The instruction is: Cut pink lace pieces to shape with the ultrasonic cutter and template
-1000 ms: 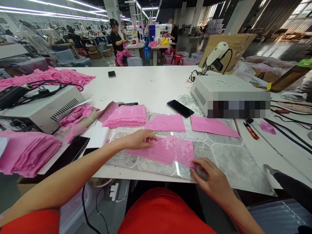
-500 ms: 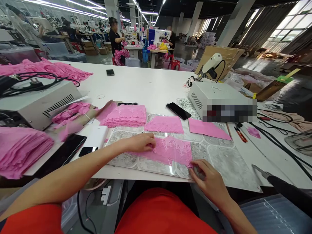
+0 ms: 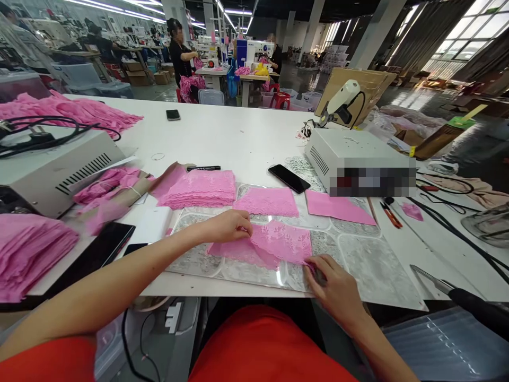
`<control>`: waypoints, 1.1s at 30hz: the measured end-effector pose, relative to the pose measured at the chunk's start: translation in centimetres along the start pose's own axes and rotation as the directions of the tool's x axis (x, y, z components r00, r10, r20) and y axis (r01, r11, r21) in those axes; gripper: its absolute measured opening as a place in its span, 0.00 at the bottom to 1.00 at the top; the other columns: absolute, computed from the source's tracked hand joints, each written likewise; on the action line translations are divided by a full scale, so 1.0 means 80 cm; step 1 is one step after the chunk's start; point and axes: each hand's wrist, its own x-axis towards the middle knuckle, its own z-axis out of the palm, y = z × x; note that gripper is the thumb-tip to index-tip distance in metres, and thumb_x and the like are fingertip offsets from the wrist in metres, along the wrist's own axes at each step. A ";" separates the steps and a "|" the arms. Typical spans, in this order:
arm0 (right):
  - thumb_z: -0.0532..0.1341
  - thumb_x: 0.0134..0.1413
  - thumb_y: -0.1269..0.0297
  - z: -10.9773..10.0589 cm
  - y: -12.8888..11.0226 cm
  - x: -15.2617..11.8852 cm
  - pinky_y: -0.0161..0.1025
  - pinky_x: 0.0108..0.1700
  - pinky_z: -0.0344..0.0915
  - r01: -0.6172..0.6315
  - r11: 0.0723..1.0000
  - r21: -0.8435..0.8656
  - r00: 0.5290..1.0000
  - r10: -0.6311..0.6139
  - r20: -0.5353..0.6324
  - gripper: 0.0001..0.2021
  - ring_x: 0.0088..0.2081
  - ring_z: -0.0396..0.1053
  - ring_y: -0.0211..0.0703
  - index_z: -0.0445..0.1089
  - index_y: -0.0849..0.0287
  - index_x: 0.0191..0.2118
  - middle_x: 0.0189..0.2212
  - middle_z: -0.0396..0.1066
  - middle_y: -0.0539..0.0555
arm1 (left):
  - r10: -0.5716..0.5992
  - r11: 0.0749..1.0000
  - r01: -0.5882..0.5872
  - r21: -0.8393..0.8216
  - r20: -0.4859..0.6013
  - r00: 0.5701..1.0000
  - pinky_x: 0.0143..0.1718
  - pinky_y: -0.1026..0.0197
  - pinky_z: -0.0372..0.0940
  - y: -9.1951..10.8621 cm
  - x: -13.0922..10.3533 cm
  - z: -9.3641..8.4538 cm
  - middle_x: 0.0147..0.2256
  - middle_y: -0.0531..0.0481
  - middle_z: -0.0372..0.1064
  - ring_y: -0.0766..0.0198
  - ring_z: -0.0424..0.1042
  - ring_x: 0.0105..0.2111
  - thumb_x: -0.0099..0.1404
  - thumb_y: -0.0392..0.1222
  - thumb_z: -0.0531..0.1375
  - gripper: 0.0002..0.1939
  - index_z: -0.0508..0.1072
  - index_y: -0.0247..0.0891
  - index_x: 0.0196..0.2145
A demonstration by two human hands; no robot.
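A pink lace piece (image 3: 284,241) lies partly raised over the grey marbled board (image 3: 369,260), with another pink lace layer (image 3: 234,253) showing beneath its left side. My left hand (image 3: 228,226) pinches the upper left edge of the top piece. At its lower right corner, my right hand (image 3: 332,284) has thumb and forefinger closed on the lace. Just behind them lie a smaller pink lace piece (image 3: 266,201) and a stack of pink lace pieces (image 3: 199,189). A flat pink sheet (image 3: 338,207) rests to the right.
A black phone (image 3: 289,178) lies behind the lace. Grey metal boxes stand at right (image 3: 358,154) and left (image 3: 59,170). Orange-handled cutters (image 3: 392,214) and a black-handled hot knife (image 3: 469,302) lie on the right. Pink fabric piles fill the left side. Co-workers are in the background.
The top lace's left edge has been lifted and folded toward the right, showing more of the layer beneath. My right thumb and forefinger have closed on its corner. The view has shifted slightly.
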 end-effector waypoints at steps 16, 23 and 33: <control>0.54 0.57 0.74 0.018 -0.038 0.042 0.36 0.35 0.70 0.076 0.951 0.301 0.997 -0.071 -0.026 0.10 0.34 0.71 0.39 0.70 0.55 0.37 0.32 0.70 0.53 | -0.192 0.981 0.193 -0.006 -0.132 0.972 0.29 0.67 0.55 -0.013 -0.059 -0.016 0.28 0.52 0.71 0.68 0.64 0.27 0.62 0.36 0.53 0.09 0.73 0.36 0.30; 0.53 0.57 0.77 0.025 -0.043 0.036 0.37 0.37 0.71 0.109 0.925 0.364 0.992 -0.122 0.013 0.12 0.36 0.71 0.40 0.70 0.55 0.39 0.34 0.71 0.53 | -0.233 0.972 0.236 0.009 -0.135 0.963 0.32 0.66 0.57 -0.020 -0.093 -0.014 0.29 0.52 0.71 0.67 0.65 0.29 0.63 0.40 0.52 0.10 0.72 0.36 0.31; 0.56 0.56 0.72 0.016 -0.039 0.025 0.43 0.45 0.72 0.102 0.934 0.343 0.987 -0.137 0.081 0.12 0.44 0.72 0.44 0.67 0.54 0.46 0.41 0.71 0.56 | -0.201 0.977 0.207 0.053 -0.102 0.974 0.42 0.62 0.61 -0.011 -0.102 0.004 0.39 0.48 0.69 0.62 0.68 0.38 0.62 0.39 0.60 0.06 0.72 0.37 0.38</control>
